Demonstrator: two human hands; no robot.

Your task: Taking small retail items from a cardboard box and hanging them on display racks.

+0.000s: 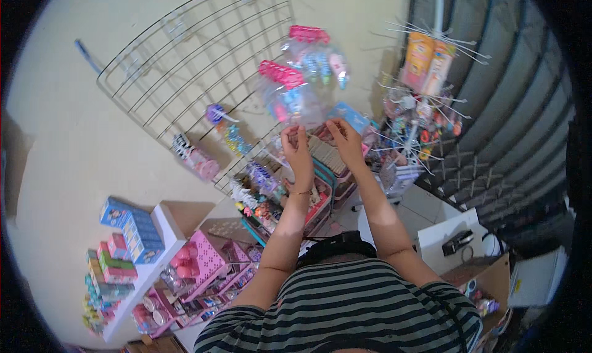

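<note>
My left hand (296,148) is raised in front of a wire grid, its fingers slightly curled and apart. Its fingertips are at the lower edge of a clear plastic bag with a pink header (294,100); I see no firm grip on it. The bag looks blurred and has pink and blue items inside. My right hand (346,141) is up beside it, fingers loosely bent, nearest a light blue package (349,115); nothing shows in it. Behind the first bag, a second pink-headed bag (316,54) hangs higher on the grid.
The wire grid (185,63) leans on the wall, with a purple-topped pack (216,112) and a pink tube-shaped pack (200,162). Filled baskets (320,208) stand below my hands. At right is a spiky wire display rack (425,97); at lower left, a white shelf (161,254) with boxes.
</note>
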